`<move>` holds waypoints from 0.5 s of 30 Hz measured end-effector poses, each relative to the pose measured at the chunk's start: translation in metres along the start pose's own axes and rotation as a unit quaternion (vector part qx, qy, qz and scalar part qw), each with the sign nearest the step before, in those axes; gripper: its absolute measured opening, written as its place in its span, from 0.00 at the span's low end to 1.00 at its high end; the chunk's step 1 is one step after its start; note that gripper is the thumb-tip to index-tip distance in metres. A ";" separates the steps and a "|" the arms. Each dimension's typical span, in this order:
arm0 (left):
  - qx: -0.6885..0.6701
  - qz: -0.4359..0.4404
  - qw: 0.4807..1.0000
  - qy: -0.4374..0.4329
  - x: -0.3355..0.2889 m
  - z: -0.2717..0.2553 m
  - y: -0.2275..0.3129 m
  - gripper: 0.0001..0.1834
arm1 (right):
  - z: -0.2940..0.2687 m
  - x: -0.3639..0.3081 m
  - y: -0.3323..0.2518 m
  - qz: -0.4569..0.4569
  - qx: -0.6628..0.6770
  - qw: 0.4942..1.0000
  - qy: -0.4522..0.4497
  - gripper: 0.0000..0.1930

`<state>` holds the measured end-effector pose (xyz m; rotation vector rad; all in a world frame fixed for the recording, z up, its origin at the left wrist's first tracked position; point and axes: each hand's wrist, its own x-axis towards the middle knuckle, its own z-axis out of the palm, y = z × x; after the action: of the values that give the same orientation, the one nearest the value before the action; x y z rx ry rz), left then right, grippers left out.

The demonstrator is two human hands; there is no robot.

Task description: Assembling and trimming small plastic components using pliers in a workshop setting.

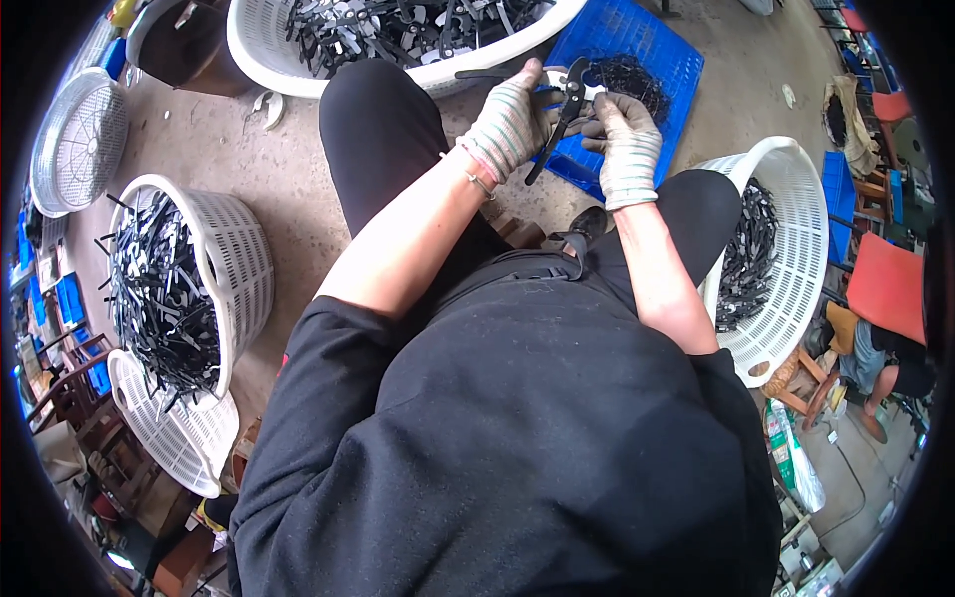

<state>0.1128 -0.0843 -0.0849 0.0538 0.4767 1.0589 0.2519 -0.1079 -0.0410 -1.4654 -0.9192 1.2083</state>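
Observation:
Above my knees, both gloved hands hold a plier-like hand tool [574, 88] with long black handles and a light metal part. One handle sticks out to the left past my left hand [509, 121], and the other slants down between the hands. My left hand is closed round the left side, its thumb pressed near the joint. The fingers of my right hand [627, 139] pinch the right end by the light metal part; just what they touch is partly hidden. Beyond my right hand, small dark wire-like pieces [629, 82] lie in a blue crate [678, 65].
A large white basket [261, 65] of black and silver tool parts stands ahead. Another white basket [239, 239] heaped with black parts is at the left, and a third [801, 264] at the right. A red chair [885, 289] and a person's leg [880, 388] are far right.

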 end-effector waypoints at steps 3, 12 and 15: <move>0.029 -0.002 1.000 0.012 0.001 -0.003 0.000 0.25 | 0.001 0.003 0.004 -0.020 -0.010 1.000 0.010 0.10; 0.076 -0.057 0.989 0.117 0.001 -0.001 -0.004 0.28 | 0.001 0.004 0.014 -0.345 -0.386 0.854 -0.044 0.12; -0.012 -0.101 0.983 0.155 -0.005 0.004 -0.003 0.26 | -0.001 0.000 0.015 -0.307 -0.404 0.856 -0.099 0.12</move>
<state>0.1151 -0.0891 -0.0804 -0.1801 0.7341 0.8761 0.2519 -0.1112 -0.0555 -1.4663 -2.0236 0.4848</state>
